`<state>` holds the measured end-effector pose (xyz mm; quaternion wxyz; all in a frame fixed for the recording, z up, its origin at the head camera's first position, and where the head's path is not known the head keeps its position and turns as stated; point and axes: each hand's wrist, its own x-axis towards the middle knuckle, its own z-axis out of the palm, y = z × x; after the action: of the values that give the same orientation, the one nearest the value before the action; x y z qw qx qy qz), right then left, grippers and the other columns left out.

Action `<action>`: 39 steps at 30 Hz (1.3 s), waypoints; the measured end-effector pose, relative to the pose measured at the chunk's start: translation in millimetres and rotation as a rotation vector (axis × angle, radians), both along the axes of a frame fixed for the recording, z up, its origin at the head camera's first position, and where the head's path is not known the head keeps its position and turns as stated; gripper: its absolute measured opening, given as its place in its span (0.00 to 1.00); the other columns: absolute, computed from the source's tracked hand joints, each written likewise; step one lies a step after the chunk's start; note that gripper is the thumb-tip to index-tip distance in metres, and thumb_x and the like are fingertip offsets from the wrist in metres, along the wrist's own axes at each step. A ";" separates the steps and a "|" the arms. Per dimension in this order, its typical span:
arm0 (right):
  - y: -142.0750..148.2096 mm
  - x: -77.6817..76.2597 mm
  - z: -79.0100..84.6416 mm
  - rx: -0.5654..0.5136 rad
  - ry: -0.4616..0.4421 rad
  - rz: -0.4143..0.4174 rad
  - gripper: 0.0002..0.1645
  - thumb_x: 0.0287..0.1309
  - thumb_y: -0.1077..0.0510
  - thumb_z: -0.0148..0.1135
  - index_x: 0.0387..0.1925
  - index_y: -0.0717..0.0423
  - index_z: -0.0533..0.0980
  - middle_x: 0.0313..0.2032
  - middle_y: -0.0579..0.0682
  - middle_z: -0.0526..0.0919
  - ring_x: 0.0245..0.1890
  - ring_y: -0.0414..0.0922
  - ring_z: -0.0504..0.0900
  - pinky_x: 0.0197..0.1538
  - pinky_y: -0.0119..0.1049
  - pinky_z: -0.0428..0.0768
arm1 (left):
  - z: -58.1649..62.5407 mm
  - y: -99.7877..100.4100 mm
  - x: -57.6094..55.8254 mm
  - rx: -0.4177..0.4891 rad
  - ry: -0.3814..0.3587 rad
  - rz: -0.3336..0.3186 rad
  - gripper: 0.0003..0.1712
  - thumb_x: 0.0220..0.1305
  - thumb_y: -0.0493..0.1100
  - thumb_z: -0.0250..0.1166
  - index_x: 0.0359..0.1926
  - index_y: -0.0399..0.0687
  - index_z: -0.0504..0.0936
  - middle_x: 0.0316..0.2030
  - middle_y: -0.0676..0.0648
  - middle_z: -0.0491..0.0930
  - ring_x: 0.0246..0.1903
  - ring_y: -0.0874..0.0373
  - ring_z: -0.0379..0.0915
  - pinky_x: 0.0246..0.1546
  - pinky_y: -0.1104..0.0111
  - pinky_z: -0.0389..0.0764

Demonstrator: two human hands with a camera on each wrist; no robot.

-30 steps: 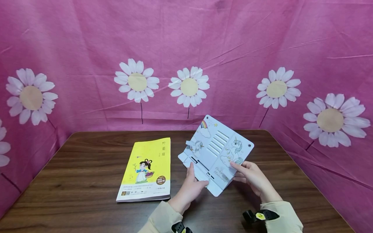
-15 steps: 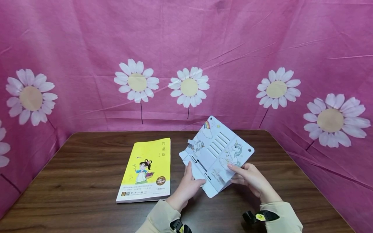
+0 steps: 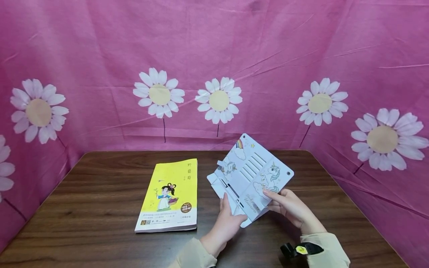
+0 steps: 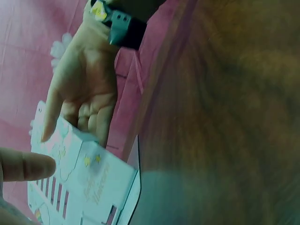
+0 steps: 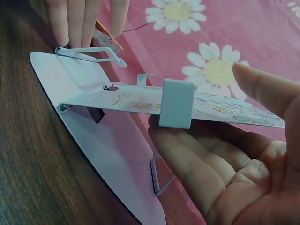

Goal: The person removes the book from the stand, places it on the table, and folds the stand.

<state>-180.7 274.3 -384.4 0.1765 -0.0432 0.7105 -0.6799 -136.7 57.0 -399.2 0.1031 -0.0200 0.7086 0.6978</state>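
A white book stand [image 3: 249, 171] with unicorn and rainbow drawings and a row of slots is held tilted over the table, right of the middle in the head view. My right hand [image 3: 291, 210] grips its right edge, thumb over the printed face and fingers behind. At the lower front edge, my left hand [image 3: 226, 225] holds the stand close to the ledge. The right wrist view shows the base plate [image 5: 117, 140] spread at an angle to the printed panel, a wire clip [image 5: 91, 54] right by the left fingertips [image 5: 82, 37], and the right fingers beneath the panel.
A yellow book [image 3: 174, 175] with a cartoon girl on its cover lies flat left of the stand. Both rest areas belong to a dark wooden table [image 3: 94, 201]. Behind it hangs a pink cloth [image 3: 268, 44] printed with white daisies.
The book stand has shifted slightly to the right. My left hand has slid along its lower edge, down and to the right; my right hand keeps its grip. The book stays put.
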 end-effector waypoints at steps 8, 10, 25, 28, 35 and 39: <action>-2.1 1.0 -2.2 -0.017 0.018 0.029 0.21 0.71 0.56 0.56 0.59 0.65 0.69 0.44 0.44 0.87 0.45 0.39 0.86 0.51 0.37 0.84 | -4.1 2.9 2.9 -0.016 0.035 -0.004 0.60 0.49 0.33 0.67 0.76 0.31 0.39 0.74 0.23 0.32 0.73 0.26 0.35 0.72 0.38 0.45; -2.2 1.2 -2.5 -0.021 0.022 0.031 0.21 0.70 0.57 0.56 0.59 0.65 0.69 0.44 0.44 0.87 0.45 0.39 0.86 0.50 0.38 0.84 | -4.7 2.6 2.9 -0.024 0.038 -0.007 0.60 0.49 0.33 0.68 0.76 0.31 0.39 0.74 0.23 0.32 0.73 0.26 0.35 0.72 0.38 0.45; 0.5 2.3 -3.5 -0.039 0.071 0.062 0.27 0.63 0.64 0.63 0.63 0.58 0.69 0.49 0.45 0.86 0.48 0.41 0.85 0.50 0.38 0.84 | -5.0 -5.3 -5.0 -0.059 0.054 -0.055 0.60 0.49 0.35 0.69 0.76 0.30 0.42 0.75 0.25 0.38 0.74 0.30 0.39 0.73 0.40 0.47; 0.1 2.2 -3.3 -0.048 0.085 0.079 0.29 0.63 0.65 0.63 0.64 0.57 0.68 0.50 0.45 0.86 0.48 0.41 0.85 0.50 0.39 0.84 | -5.5 -6.1 -6.4 -0.073 0.068 -0.056 0.59 0.49 0.35 0.69 0.76 0.30 0.43 0.75 0.25 0.39 0.74 0.30 0.40 0.73 0.40 0.47; -1.2 2.8 -2.1 -0.071 0.108 0.119 0.29 0.62 0.67 0.62 0.63 0.55 0.67 0.50 0.45 0.85 0.48 0.40 0.84 0.50 0.39 0.84 | -5.7 -8.7 -9.3 -0.094 0.088 -0.048 0.57 0.50 0.35 0.68 0.76 0.30 0.45 0.75 0.26 0.43 0.73 0.31 0.44 0.72 0.40 0.50; -0.8 3.5 -2.9 -0.088 0.114 0.147 0.29 0.60 0.69 0.62 0.62 0.55 0.68 0.49 0.45 0.85 0.47 0.40 0.84 0.51 0.38 0.84 | -6.2 -10.6 -10.7 -0.107 0.094 -0.039 0.55 0.51 0.35 0.68 0.75 0.30 0.47 0.75 0.26 0.45 0.73 0.32 0.46 0.72 0.41 0.52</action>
<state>-177.2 273.5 -387.3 0.1833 -0.1414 0.6838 -0.6919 -147.3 46.5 -405.4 0.0824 0.0212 0.7492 0.6568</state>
